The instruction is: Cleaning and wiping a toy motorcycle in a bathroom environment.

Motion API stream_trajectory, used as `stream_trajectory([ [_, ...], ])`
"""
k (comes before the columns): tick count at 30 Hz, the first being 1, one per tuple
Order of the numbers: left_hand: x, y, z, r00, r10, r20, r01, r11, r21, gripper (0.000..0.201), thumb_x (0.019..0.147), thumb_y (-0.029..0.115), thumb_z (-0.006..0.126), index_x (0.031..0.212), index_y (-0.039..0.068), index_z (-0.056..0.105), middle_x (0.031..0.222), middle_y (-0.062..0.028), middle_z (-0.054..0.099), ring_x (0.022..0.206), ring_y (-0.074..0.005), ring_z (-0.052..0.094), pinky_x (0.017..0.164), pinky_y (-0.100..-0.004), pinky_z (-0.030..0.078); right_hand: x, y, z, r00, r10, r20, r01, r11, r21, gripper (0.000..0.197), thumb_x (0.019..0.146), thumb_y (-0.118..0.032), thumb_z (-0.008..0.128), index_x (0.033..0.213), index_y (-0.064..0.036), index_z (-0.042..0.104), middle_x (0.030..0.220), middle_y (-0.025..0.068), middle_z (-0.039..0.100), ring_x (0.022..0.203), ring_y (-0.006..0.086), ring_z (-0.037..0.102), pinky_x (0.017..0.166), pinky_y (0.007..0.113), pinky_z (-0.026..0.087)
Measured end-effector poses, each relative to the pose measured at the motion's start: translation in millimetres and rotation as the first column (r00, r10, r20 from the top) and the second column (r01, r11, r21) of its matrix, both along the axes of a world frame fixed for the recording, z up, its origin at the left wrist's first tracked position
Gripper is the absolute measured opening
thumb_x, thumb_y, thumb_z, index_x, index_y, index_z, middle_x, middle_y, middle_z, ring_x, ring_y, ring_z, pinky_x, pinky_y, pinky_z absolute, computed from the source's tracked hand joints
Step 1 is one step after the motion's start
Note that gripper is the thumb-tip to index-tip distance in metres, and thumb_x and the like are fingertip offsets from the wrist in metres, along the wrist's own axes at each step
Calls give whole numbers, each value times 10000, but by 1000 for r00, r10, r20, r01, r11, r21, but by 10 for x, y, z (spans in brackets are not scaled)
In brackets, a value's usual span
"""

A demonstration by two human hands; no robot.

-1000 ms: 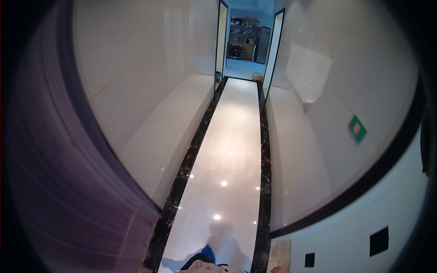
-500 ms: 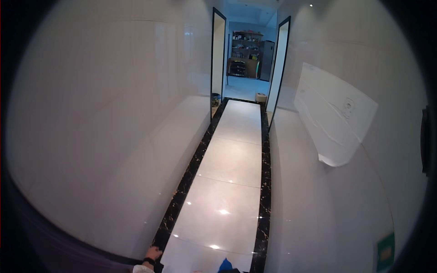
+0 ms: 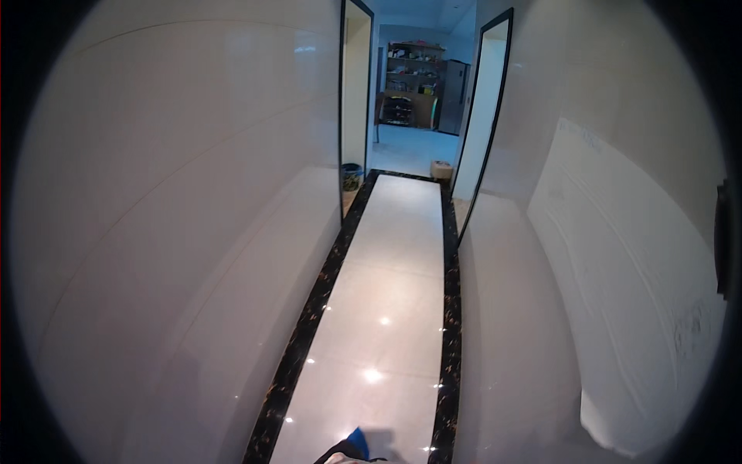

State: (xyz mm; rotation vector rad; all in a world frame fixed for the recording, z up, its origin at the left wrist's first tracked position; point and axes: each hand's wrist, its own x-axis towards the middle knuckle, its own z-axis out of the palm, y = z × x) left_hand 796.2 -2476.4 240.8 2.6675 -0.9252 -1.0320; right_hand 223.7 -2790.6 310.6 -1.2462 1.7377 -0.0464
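Note:
Neither of my hands shows in the head view. At the lower edge, a pointed blue piece with a black part beside it (image 3: 357, 444) pokes in above the pale floor. Too little of it is visible to name its kind, or to tell whether a hand holds it. Under it runs the glossy white tiled floor (image 3: 386, 263) of a narrow corridor, with small light reflections along it.
Black marbled borders (image 3: 315, 298) line both sides of the floor. A large white sheet (image 3: 610, 271) is on the right wall. Ahead are two black-framed doorways, a bin (image 3: 352, 177), a small beige box (image 3: 441, 169), shelves (image 3: 414, 73) and a grey fridge (image 3: 453, 97).
My left hand, with its dark wristband, has gone out of the lower edge. The doorways and white sheet look nearer, and the blue piece sits slightly further left. The green patch at lower right has left view.

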Motion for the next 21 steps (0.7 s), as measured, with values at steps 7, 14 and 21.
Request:
stream_trajectory([
  [7,981,-3248,317,964,246,-101,-265,922,-282,407,732,259,693,1048,8,642,901,-134,671,833,-222,638,714,-351,499,236,-1592,-154,990,114,-85,-118,992,-44,347,830,-335,563,898,-8,656,734,167,604,647,295,574,570,423,442],
  [14,1372,-6026,729,988,116,-104,-147,921,-360,433,790,228,656,1146,-10,589,1059,-162,648,953,-235,623,844,-334,489,415,-4101,-503,965,222,-139,-241,959,-146,363,846,-334,537,959,-11,657,869,198,624,784,339,593,670,429,465],
  [21,1973,-5778,20,974,79,-212,-118,976,-181,265,846,301,594,841,37,619,748,-114,584,723,-247,562,584,-391,436,1366,-5662,-727,913,390,-118,-404,905,-132,385,863,-333,511,1020,-13,658,1004,230,643,922,382,612,770,435,488],
])
